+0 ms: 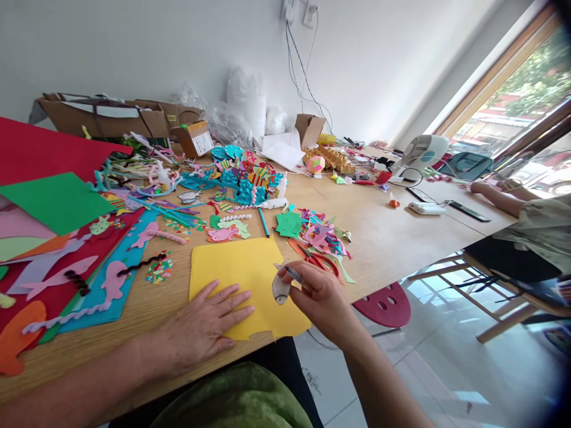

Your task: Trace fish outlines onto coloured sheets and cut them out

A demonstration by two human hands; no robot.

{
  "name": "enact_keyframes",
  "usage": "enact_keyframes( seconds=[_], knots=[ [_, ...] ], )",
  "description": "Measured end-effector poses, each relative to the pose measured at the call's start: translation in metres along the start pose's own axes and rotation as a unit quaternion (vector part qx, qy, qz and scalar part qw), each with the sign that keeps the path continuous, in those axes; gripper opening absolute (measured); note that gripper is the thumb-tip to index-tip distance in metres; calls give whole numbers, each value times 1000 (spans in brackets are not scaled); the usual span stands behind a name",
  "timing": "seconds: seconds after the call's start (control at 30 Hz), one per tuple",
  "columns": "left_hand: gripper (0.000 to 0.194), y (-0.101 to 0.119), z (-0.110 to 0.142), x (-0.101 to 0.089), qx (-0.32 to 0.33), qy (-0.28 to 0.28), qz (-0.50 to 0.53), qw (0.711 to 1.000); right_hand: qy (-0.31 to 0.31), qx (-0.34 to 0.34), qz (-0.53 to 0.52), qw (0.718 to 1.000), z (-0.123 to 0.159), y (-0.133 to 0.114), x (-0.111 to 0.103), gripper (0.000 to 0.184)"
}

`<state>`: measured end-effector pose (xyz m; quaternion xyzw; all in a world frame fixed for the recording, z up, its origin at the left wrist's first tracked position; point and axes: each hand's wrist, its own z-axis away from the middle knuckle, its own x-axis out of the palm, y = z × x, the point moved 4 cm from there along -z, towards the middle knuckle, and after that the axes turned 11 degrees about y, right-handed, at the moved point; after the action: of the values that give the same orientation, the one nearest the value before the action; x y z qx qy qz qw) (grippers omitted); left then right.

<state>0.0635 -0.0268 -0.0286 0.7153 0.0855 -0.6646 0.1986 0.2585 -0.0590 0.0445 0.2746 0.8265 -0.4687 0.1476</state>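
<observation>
A yellow sheet (236, 261) lies at the table's front edge, with an uneven lower edge. My left hand (209, 324) rests on it, palm down and fingers spread, holding nothing. Over the sheet's right part, my right hand (319, 297) pinches a small greyish fish cutout (280, 292). A slim dark pen (293, 274) is also in those fingers; most of its length is hidden. Just behind that hand lie red-handled scissors (323, 260), beside a heap of coloured paper scraps (321, 229). A teal pen (264, 223) points toward the sheet's far edge.
At left are stacked coloured sheets (57, 202), a pink paper fish (115, 279) and fuzzy pipe cleaners (66, 312). Blue decorated crafts (250, 178) and cardboard boxes (107, 116) stand farther back. A white fan (419, 154) is at right, near another person's arm (499, 193).
</observation>
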Motion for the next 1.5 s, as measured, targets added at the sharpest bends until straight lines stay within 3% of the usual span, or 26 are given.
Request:
enact_keyframes(
  seconds=[0.33, 0.57, 0.7, 0.87, 1.0, 1.13, 1.3, 1.5],
  knots=[
    [47, -10, 12, 6, -2, 22, -31, 999, -92, 131, -53, 986, 31, 19, -7, 8],
    [49, -1, 17, 8, -1, 49, -47, 998, -108, 139, -28, 984, 36, 25, -3, 12],
    [50, -5, 13, 8, -14, 39, -48, 998, -101, 143, -18, 984, 32, 27, -3, 12],
    [52, -11, 15, 11, -26, 73, -51, 996, -91, 126, 8, 988, 24, 27, -2, 15],
    [55, -9, 24, 16, -32, 79, -56, 995, -64, 108, 46, 991, 8, 28, -4, 19],
    [58, -6, 27, 21, -47, 63, -60, 995, -52, 108, 67, 991, -27, 35, 1, 29],
    [60, -4, 28, 22, -53, 63, -60, 995, -171, 236, 93, 952, -76, 56, 32, 43],
    [58, -4, 29, 22, -48, 88, -75, 992, -208, 263, 99, 937, -107, 83, 51, 37]
  ],
)
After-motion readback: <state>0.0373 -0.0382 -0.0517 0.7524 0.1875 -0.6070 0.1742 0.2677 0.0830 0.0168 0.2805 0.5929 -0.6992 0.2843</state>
